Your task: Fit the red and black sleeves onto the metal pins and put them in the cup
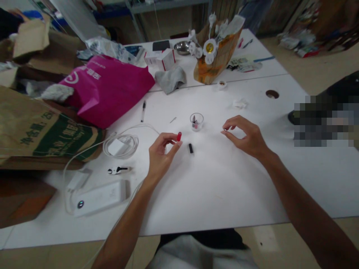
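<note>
Between the thumb and fingers of my left hand [162, 151] is a small red cylinder [179, 136], held upright. My right hand [244, 136] is pinched at the fingertips around a tiny shiny piece [225, 130], too small to make out. A clear round cup [196, 122] stands between the hands, a little farther back, with small dark and pinkish pieces inside. Just right of my left fingertips, a short black cylinder [191, 148] lies on the white table [218, 201]. Beyond my left hand lies a thin metallic piece [173, 120].
At left are a magenta bag [109, 86], a coiled white cable [136, 145], a white power bank [99, 198] and a small cutter-like tool [119, 170]. A pen [143, 111] lies farther back. Behind stand a brown paper bag [224, 56] and a metal bowl [182, 47].
</note>
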Tool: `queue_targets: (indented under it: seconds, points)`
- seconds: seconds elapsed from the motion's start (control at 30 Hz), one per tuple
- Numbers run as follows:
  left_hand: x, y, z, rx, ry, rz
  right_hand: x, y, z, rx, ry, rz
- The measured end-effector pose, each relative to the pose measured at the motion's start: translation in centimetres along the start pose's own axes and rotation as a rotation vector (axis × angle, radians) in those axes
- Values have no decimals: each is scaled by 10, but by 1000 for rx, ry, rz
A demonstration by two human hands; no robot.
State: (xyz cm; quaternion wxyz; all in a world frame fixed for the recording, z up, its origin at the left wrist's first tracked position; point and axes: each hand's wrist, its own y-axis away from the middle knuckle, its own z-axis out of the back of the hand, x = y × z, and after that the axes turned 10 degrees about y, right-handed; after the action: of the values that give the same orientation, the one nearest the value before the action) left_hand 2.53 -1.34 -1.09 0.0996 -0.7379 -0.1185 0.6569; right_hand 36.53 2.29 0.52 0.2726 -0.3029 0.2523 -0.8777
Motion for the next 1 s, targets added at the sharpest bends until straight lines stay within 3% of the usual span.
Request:
queue_targets:
  seconds: [0.3, 0.5, 0.77, 1.0]
  points:
    - [3, 4, -5, 49, -5, 0, 10, 0, -4, -1, -22, 17]
    - [5, 7, -4, 100, -83, -42, 22, 2, -10, 28, -92, -71]
    - [1, 6, -6, 161, -119, -114, 43, 5, -22, 55, -337, -199]
    - [-6, 9, -12, 173, -60, -87, 52, 9, -33, 30, -626, -270]
